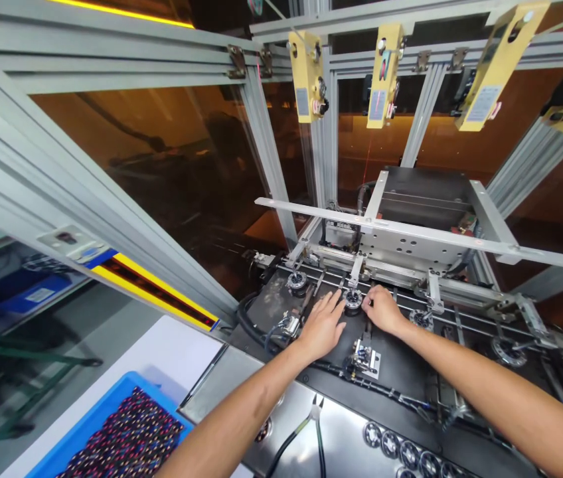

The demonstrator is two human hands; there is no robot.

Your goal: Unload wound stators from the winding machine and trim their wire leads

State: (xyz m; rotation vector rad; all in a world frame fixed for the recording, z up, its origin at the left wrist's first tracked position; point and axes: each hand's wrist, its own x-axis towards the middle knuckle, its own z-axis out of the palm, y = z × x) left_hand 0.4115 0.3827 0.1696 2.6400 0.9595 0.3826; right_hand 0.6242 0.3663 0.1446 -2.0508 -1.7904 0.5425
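Note:
A round metal part with a ring of holes sits on a black station of the machine, between my two hands. My left hand lies on its left side, palm down, fingers stretched out and reaching toward the rim. On the other side, my right hand has its fingers curled in a pinch close to the part; anything between the fingertips is too small to make out. Similar round parts sit on the stations to the left and right. Below my hands is a small metal clamp mechanism.
Open-jawed cutting pliers lie on the steel ledge near several round parts. A blue tray of small dark pieces stands lower left. Yellow units hang above; a metal bar crosses behind my hands. A yellow-black safety strip runs along the frame.

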